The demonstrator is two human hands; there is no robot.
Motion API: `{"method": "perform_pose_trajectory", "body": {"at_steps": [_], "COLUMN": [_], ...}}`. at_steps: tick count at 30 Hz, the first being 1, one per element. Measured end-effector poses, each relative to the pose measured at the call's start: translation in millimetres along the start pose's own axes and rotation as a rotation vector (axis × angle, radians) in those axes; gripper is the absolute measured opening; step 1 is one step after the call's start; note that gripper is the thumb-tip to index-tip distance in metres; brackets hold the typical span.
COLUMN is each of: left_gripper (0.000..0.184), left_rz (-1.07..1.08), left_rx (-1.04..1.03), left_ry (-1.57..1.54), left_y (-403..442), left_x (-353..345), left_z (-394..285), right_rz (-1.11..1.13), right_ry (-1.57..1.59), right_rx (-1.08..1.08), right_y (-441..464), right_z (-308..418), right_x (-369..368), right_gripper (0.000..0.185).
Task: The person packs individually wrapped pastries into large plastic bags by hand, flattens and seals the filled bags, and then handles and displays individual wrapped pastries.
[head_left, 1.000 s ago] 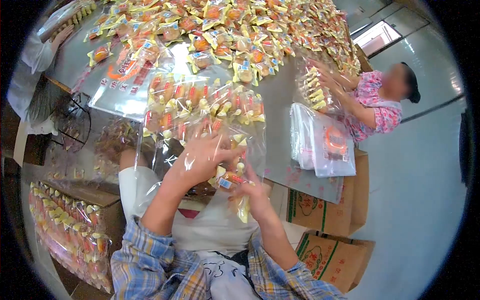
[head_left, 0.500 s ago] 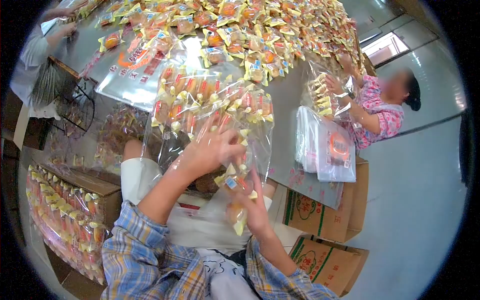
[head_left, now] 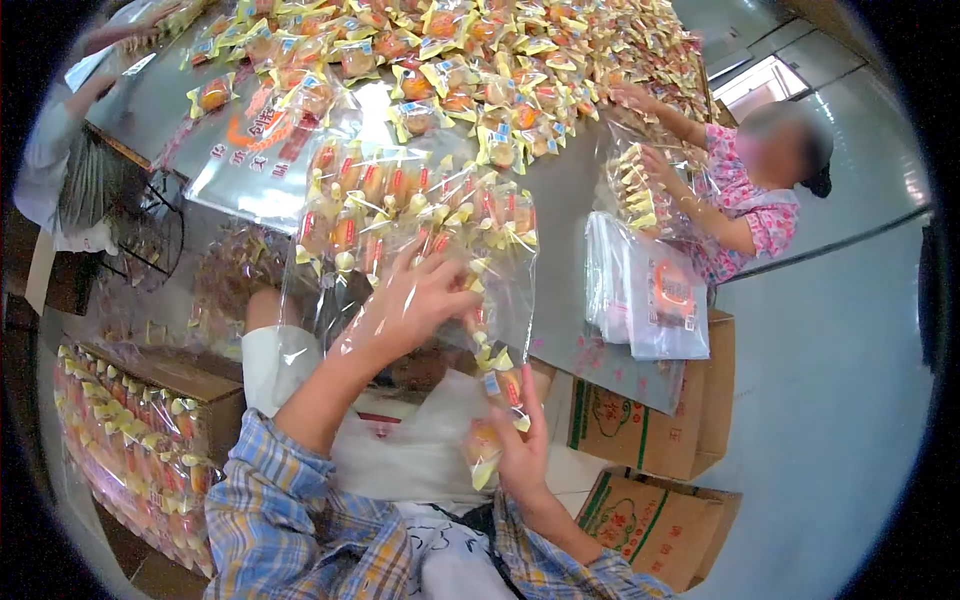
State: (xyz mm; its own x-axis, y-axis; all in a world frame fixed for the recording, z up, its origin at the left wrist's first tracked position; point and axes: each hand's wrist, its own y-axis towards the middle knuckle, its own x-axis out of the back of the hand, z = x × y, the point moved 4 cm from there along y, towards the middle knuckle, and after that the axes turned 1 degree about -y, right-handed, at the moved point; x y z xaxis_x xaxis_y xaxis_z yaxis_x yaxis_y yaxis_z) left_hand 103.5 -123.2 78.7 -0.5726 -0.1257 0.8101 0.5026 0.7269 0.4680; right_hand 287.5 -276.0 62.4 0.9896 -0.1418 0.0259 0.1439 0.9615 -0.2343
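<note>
A large clear plastic bag [head_left: 512, 300] lies over the table edge before me, with rows of small wrapped cakes [head_left: 375, 180] in its far part. My left hand [head_left: 415, 305] reaches into the bag, fingers bent onto the cakes, with a wrapped cake [head_left: 474, 322] beside its thumb. Whether that hand grips a cake is partly hidden by the film. Lower down, my right hand [head_left: 522, 455] holds wrapped cakes [head_left: 484, 448] in yellow-ended wrappers at the bag's near end, its index finger stretched along the bag's right edge.
Loose wrapped cakes [head_left: 480, 70] cover the far table. A stack of flat printed bags [head_left: 665, 300] lies right, above cardboard boxes [head_left: 635, 425]. A co-worker in a pink patterned top [head_left: 765, 215] handles another bag. Filled bags [head_left: 140, 450] stand in a box at left.
My right hand has moved slightly down, and the cakes beside its fingers have shifted downward. My left hand stays in the bag. The co-worker has reached one hand toward the cake pile.
</note>
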Motion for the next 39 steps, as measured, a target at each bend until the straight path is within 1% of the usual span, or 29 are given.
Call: {"method": "perform_pose_trajectory", "body": {"at_steps": [3, 5, 8, 11, 14, 17, 20, 23, 26, 29, 32, 35, 39], "left_gripper": [0.03, 0.034, 0.047, 0.061, 0.062, 0.062, 0.06, 0.062, 0.065, 0.068, 0.066, 0.064, 0.064], "left_rz": [0.001, -0.007, 0.031, -0.025, 0.036, -0.038, -0.032, 0.037, 0.032, -0.007, -0.04, -0.039, -0.066], "left_rx": [-0.01, -0.043, 0.017, 0.036, 0.063, 0.045, 0.051, 0.029, -0.032, -0.053, -0.063, -0.036, -0.079], "left_ry": [0.032, 0.083, 0.006, -0.022, 0.053, -0.04, -0.041, -0.023, 0.058, -0.002, 0.004, 0.005, 0.047], "left_y": [-2, -4, -5, -8, -8, -7, -6, -5, -8, -14, -16, -17, -22], "left_x": [-4, -3, 12, 5, -7, -7, -7, -4, -2, -8, -10, -6, -9], "left_z": [-2, -5, -21, -22, -23, -23, -22, -20, -21, -23, -27, -31, -29], "right_rz": [-0.006, 0.028, 0.027, 0.056, 0.03, -0.005, -0.057, -0.108, -0.117, -0.223, -0.296, -0.248, -0.256], "right_ry": [-0.156, -0.363, -0.327, -0.359, -0.455, -0.466, -0.559, -0.532, -0.878, -1.043, -1.037, -1.128, -1.161], "right_rx": [0.089, 0.196, 0.177, 0.215, 0.233, 0.246, 0.343, 0.33, 0.475, 0.657, 0.7, 0.771, 0.906], "right_y": [0, 4, 7, 11, 11, 9, 10, 11, 14, 22, 35, 44, 40], "right_z": [4, 3, 3, -1, -7, 2, 12, 11, 26, 28, 16, 9, 10], "right_x": [7, 12, 10, 8, 7, 9, 11, 19, 15, 6, 3, -3, -10], "right_gripper": [0.066, 0.064, 0.062, 0.062, 0.062, 0.061, 0.059, 0.059, 0.055, 0.041, 0.027, 0.021, 0.019]}}
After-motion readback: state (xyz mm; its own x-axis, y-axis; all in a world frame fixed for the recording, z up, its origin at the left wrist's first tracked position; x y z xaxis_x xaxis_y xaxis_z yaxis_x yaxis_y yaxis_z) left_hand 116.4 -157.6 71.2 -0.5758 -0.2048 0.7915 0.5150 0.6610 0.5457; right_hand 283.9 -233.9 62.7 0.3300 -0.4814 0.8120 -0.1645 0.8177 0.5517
